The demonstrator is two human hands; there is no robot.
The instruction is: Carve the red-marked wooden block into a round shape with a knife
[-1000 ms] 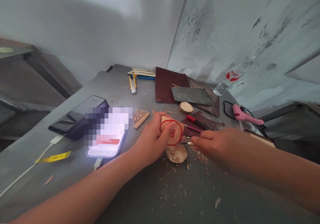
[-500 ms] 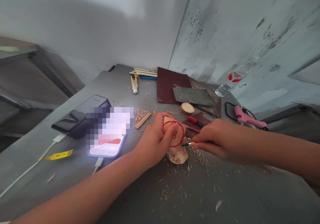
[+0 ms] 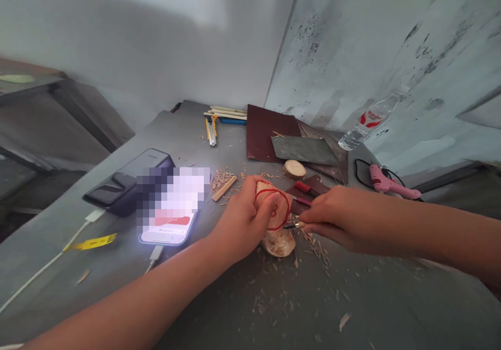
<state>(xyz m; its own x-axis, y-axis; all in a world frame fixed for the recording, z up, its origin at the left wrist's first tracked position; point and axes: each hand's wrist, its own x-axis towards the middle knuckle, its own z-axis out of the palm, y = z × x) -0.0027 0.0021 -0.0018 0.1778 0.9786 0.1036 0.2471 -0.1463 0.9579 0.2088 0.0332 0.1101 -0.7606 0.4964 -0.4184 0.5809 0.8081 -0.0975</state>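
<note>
My left hand (image 3: 242, 222) is closed round a pale wooden block (image 3: 278, 209) that stands tilted on the grey table (image 3: 242, 308). The block's face carries a red drawn circle with a red mark inside. My right hand (image 3: 338, 217) is closed on a small carving tool (image 3: 293, 226), whose dark tip touches the block's lower right edge. Under the block lies a rounded piece of wood (image 3: 278, 243). Wood shavings (image 3: 313, 245) are scattered round both hands.
A lit phone (image 3: 170, 209) on a cable lies left of my hands beside a dark power bank (image 3: 125, 180). Behind are sandpaper sheets (image 3: 270, 131), a wood slice (image 3: 294, 169), a red-handled tool (image 3: 304, 187), a utility knife (image 3: 210, 131), a pink glue gun (image 3: 385, 183) and a water bottle (image 3: 364, 125).
My right hand has drawn in slightly towards the block, with the tool tip staying at its lower right edge. The left hand keeps its hold.
</note>
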